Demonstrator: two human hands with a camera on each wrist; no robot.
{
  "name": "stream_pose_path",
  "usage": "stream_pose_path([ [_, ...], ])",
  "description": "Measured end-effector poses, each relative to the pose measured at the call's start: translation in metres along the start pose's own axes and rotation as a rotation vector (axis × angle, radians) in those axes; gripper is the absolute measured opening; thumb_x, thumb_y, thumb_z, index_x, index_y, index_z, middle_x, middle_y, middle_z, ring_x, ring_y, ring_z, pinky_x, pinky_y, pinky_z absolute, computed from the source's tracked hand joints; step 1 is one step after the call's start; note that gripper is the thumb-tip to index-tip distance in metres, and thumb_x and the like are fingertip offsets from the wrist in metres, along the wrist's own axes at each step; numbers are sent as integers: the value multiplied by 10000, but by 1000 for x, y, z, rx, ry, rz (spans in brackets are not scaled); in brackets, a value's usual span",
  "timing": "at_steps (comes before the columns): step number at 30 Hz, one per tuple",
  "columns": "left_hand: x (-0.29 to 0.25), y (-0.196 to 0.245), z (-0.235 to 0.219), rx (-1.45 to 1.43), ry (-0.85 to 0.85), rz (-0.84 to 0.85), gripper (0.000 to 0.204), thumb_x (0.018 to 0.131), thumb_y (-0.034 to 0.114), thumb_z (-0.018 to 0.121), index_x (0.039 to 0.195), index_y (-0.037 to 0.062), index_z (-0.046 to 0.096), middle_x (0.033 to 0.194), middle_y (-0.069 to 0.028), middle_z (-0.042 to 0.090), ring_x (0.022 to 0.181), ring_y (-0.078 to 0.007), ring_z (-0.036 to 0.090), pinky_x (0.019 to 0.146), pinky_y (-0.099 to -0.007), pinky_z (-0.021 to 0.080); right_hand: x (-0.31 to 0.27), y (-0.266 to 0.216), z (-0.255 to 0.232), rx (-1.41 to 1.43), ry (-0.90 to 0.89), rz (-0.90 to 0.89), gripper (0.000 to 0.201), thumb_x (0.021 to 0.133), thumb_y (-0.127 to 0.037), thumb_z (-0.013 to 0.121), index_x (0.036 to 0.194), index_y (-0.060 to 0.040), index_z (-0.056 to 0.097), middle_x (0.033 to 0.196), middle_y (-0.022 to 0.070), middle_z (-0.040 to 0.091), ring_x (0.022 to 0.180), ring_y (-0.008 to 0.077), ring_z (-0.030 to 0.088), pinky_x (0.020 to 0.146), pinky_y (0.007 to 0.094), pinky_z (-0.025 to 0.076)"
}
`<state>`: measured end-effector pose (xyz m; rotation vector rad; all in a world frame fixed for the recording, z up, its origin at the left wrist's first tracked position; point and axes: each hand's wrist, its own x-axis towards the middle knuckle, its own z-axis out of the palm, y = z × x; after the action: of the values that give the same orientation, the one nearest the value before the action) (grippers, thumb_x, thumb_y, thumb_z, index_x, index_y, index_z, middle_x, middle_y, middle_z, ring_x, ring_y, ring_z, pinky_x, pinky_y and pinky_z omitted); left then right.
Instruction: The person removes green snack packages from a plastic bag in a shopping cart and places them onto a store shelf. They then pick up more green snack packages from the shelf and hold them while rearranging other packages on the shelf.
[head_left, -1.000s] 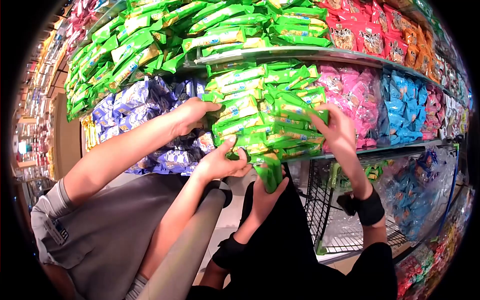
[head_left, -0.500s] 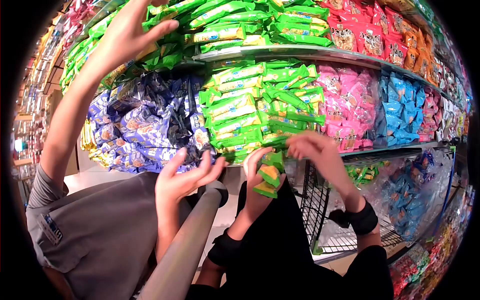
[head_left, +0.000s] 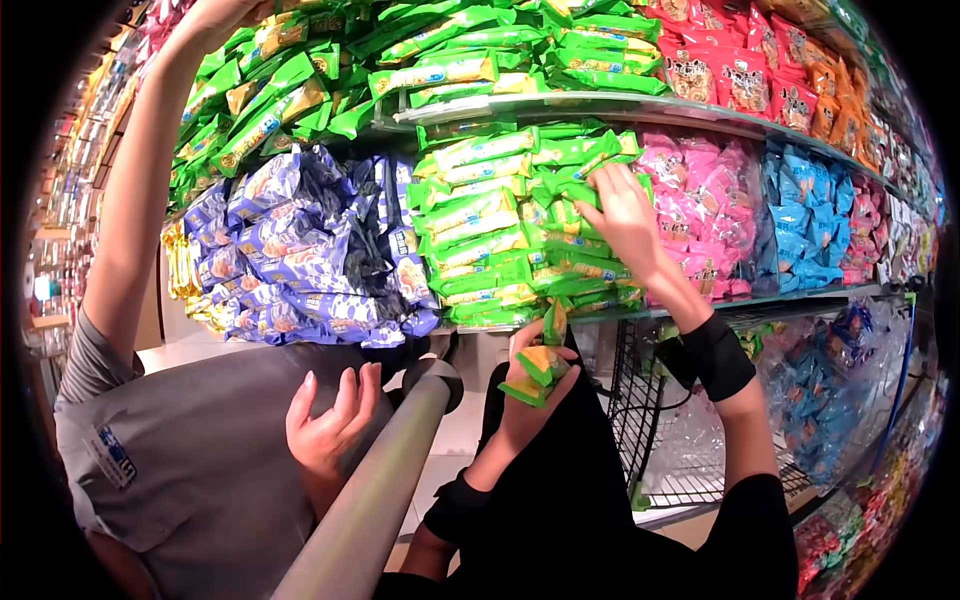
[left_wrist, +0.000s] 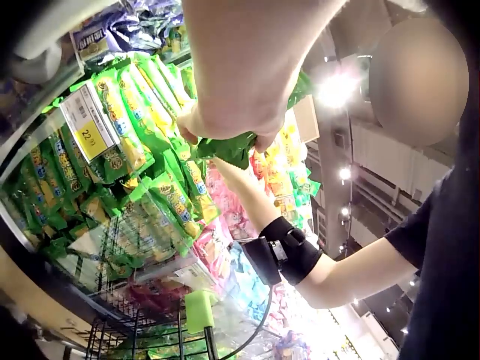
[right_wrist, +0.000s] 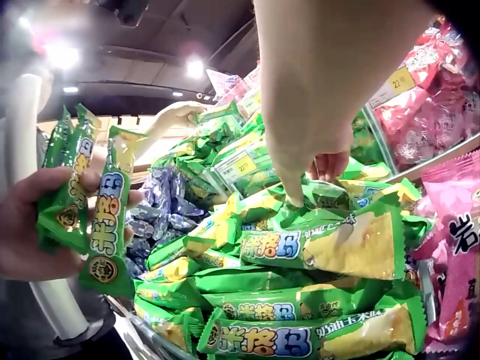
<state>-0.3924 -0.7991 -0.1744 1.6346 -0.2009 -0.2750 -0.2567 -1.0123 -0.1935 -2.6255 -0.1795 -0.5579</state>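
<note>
Several green snack packets (head_left: 540, 364) are in my left hand (head_left: 527, 418), low in front of the shelf; the right wrist view shows the fingers around these packets (right_wrist: 109, 217), which stand upright. My right hand (head_left: 625, 212) reaches into the stacked green packets (head_left: 475, 215) on the lower shelf. Its thumb and fingers stand apart, fingertips down on the packets at the right of the stack. In the right wrist view the thumb points into the pile, over a packet (right_wrist: 322, 244) with a corn-yellow panel.
At left, a person in a grey shirt (head_left: 220, 440) stretches one arm (head_left: 135, 190) to the upper shelf. Purple packets (head_left: 290, 240) flank the green stack on the left, pink packets (head_left: 700, 210) on the right. A wire cart (head_left: 640, 430) with bagged snacks stands below right.
My right hand brought a green packet down to my left hand, then moved back up to the stack. The other person's arm rose to the upper shelf; their other hand drew back left.
</note>
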Motion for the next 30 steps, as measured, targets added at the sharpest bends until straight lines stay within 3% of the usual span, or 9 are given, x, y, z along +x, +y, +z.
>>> stream_pose_path([
  [4, 0, -2, -5, -31, -37, 72, 225, 771, 4, 678, 977, 20, 588, 1154, -78, 493, 1090, -221, 506, 934, -350, 383, 5, 3, -17, 156, 78, 54, 297, 713, -127, 702, 902, -3, 510, 837, 154, 525, 832, 336, 512, 740, 397, 435],
  [6, 2, 2, -1, -443, -2, -37, 316, 789, -11, 651, 1079, 22, 530, 1103, -67, 527, 1135, -230, 498, 973, -370, 363, 7, 2, -31, 141, 118, 21, 247, 760, -115, 686, 895, -7, 509, 854, 122, 555, 793, 262, 544, 705, 354, 439],
  [8, 9, 0, -9, -401, -108, 73, 320, 785, -47, 614, 1081, 21, 513, 1073, -94, 556, 1153, -261, 496, 1018, -407, 330, 4, -6, -44, 951, 26, 491, 193, 826, -128, 654, 895, -13, 516, 823, 76, 580, 736, 160, 560, 665, 284, 436],
  [9, 10, 4, -10, -467, -113, 67, 293, 788, -23, 610, 1063, 20, 521, 1096, -107, 553, 1150, -258, 498, 1023, -414, 323, 3, -7, -56, 1137, -94, 581, 149, 876, -143, 608, 902, -15, 536, 755, 38, 577, 652, 81, 531, 592, 230, 417],
  [12, 16, 18, -10, -651, -82, 22, 261, 782, 192, 648, 970, 32, 564, 1199, -171, 521, 1079, -268, 528, 963, -427, 382, -3, -40, -86, 1401, -355, 833, 155, 892, -159, 584, 917, -8, 556, 705, 35, 570, 585, 76, 501, 521, 224, 389],
  [18, 26, 34, -18, -689, 21, 60, 348, 784, 255, 663, 1008, 5, 570, 1201, -157, 507, 992, -252, 529, 860, -416, 431, -29, -60, -106, 1225, -619, 768, 229, 889, -185, 594, 998, 16, 590, 738, 37, 594, 533, 65, 471, 473, 207, 353],
  [22, 24, 38, -22, -496, 51, -103, 312, 767, 22, 664, 1067, 2, 580, 1207, -104, 511, 1000, -181, 515, 877, -311, 401, -43, -61, -107, 1045, -702, 733, 237, 871, -201, 619, 1012, -12, 627, 680, 18, 589, 504, 58, 456, 463, 213, 354],
  [24, 22, 29, -24, -435, 23, -151, 305, 752, -68, 651, 1044, 5, 606, 1231, -68, 512, 1007, -134, 499, 874, -268, 387, -46, -63, -112, 790, -742, 573, 234, 865, -207, 625, 995, -13, 629, 657, 29, 589, 502, 61, 468, 467, 225, 369],
  [30, 17, 36, -29, -226, -238, -80, 304, 743, -23, 688, 1037, 31, 630, 1174, -74, 566, 1024, -167, 546, 853, -304, 437, -58, -66, -110, 821, -838, 511, 257, 862, -244, 634, 985, -18, 629, 676, 38, 607, 527, 56, 481, 481, 229, 384],
])
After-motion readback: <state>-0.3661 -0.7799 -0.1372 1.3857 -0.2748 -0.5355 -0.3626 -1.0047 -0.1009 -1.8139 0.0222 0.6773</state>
